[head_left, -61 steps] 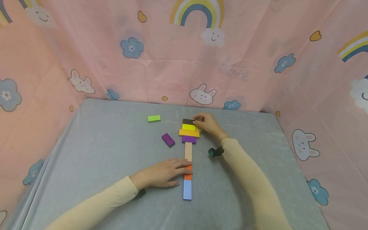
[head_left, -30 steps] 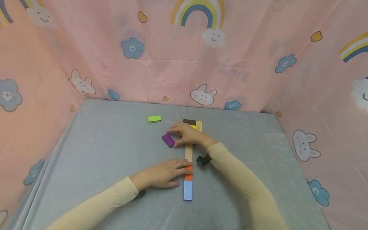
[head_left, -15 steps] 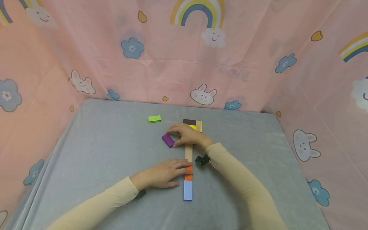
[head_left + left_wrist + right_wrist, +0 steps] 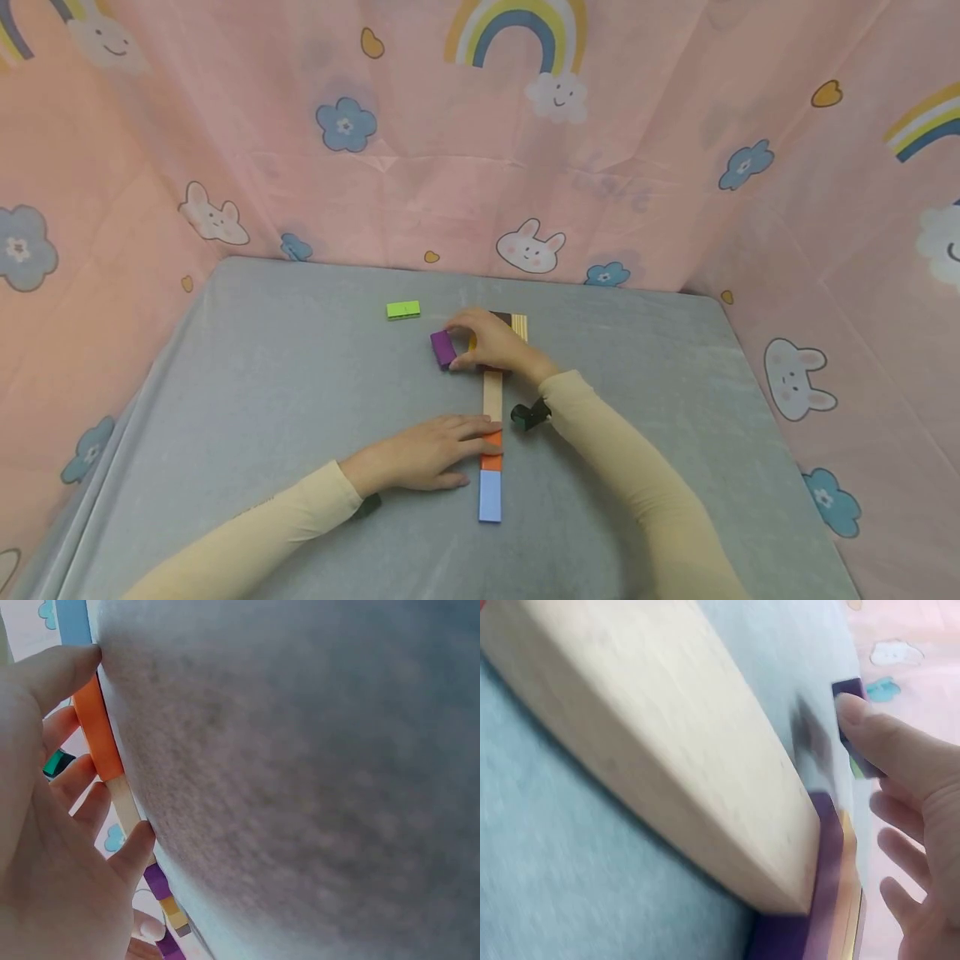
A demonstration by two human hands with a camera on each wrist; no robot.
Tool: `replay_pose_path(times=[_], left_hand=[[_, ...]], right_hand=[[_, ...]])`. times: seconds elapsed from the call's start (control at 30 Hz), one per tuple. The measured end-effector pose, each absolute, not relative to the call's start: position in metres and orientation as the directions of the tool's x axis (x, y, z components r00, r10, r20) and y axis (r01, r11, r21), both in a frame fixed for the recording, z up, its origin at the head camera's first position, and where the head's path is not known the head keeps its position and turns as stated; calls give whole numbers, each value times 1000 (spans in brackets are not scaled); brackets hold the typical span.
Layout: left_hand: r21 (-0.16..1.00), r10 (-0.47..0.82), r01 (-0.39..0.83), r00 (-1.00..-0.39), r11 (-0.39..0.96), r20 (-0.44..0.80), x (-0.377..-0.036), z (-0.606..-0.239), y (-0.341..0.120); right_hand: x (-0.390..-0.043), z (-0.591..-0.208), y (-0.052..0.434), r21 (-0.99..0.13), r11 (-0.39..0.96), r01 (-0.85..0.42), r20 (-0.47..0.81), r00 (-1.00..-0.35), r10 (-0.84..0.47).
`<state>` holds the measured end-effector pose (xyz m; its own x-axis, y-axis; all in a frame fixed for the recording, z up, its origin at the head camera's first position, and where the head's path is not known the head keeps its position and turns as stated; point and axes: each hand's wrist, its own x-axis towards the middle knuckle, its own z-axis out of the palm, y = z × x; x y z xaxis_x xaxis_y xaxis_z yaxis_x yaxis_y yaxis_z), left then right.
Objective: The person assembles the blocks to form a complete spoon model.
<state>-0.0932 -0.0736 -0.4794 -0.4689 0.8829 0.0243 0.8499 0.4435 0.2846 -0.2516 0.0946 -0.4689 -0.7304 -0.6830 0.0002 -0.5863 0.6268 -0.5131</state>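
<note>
Looked down from the head over the whole table (image 4: 225,400); looked very close from both wrists at the same block row (image 4: 491,400).

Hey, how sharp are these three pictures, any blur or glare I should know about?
Head view: evenly lit and sharp, no glare, edges bowed by the wide lens. Left wrist view: grey tablecloth soft, left hand fills the corner. Right wrist view: wooden block looms blurred, purple block smeared by the right hand.
</note>
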Motion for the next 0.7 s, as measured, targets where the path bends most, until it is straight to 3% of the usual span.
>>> replay_pose_path(times=[0.3,0.7], left_hand=[[291,877,839,-481,460,4,-93,-478,-73],[305,876,835,-483,459,3,-93,-479,-73]], right_hand=[[-266,-467,111,-605,689,-400,-10,-861,-509],[-283,-474,119,-637,712,-295,-57,-903,-426]])
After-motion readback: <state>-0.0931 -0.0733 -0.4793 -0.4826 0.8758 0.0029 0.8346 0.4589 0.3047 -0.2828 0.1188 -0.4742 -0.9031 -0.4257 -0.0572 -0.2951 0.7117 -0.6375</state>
